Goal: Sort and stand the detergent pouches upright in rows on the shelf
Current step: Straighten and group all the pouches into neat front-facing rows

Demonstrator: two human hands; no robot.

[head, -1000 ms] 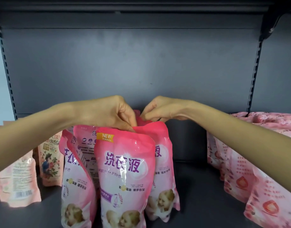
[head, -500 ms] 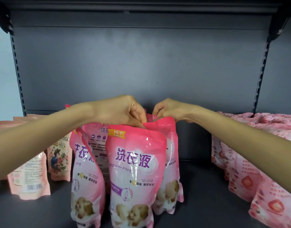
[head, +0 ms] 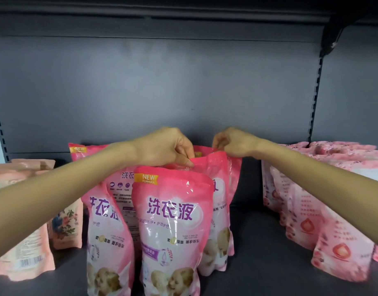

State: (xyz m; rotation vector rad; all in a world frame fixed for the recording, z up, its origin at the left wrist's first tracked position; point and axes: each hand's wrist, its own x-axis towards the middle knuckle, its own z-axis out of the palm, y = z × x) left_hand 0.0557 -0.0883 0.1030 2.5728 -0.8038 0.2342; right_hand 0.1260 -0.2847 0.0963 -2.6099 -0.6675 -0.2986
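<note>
Several bright pink detergent pouches stand upright in the middle of the dark shelf (head: pixel 248 231). The front pouch (head: pixel 173 221) carries a yellow "NEW" tag and purple lettering. Just behind it to the right stands another pink pouch (head: pixel 218 184). My left hand (head: pixel 162 146) pinches that pouch's top edge at its left corner. My right hand (head: pixel 233 142) pinches the same top edge at its right corner. More pink pouches (head: pixel 107 221) stand to the left, partly hidden by my left forearm.
Pale peach pouches (head: pixel 23 253) and a floral pouch (head: pixel 64 227) stand at the left. Light pink patterned pouches (head: pixel 312 221) fill the right side in rows. A strip of bare shelf separates the middle group from the right one. A grey back panel closes the shelf.
Both hands have kept their pinch on the rear pouch's top. The view has shifted, so the pouches sit further right in the frame and look nearer.
</note>
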